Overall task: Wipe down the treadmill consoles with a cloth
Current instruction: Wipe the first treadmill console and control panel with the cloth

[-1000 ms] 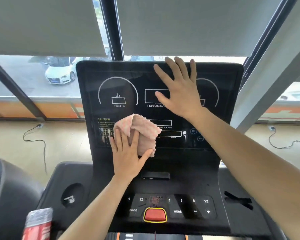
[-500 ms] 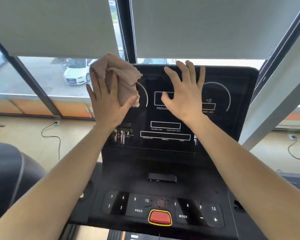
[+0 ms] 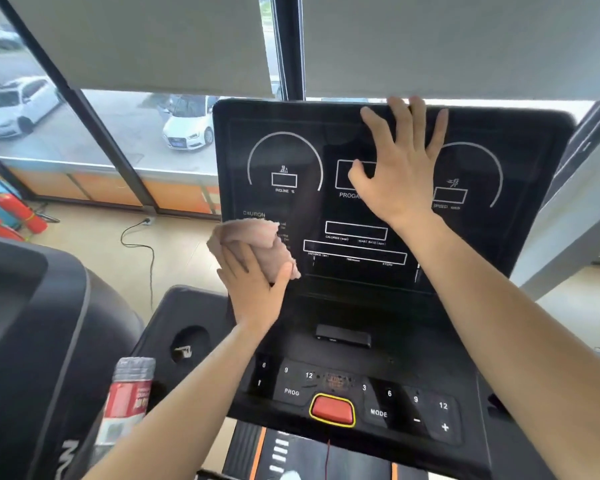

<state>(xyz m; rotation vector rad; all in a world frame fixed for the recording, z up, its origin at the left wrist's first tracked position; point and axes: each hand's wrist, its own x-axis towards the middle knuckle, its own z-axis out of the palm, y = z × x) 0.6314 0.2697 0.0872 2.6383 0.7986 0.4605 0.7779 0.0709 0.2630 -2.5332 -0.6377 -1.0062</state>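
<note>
The black treadmill console stands upright in front of me, with dials and readout boxes printed on its dark screen. My left hand presses a crumpled pink cloth flat against the screen's lower left edge, fingers straight and thumb alongside the cloth. My right hand rests on the upper middle of the screen with its fingers spread, its fingertips reaching the top rim. Below the screen lies the button panel with a red stop button.
A red-labelled bottle stands at the console's left side, near a round cup holder. Another dark machine fills the lower left. Windows with blinds are behind, a cable lies on the floor, and red fire extinguishers sit far left.
My left hand carried the cloth from the lower screen up to the top left corner, then down to the lower left edge. My right hand stayed on the upper screen.
</note>
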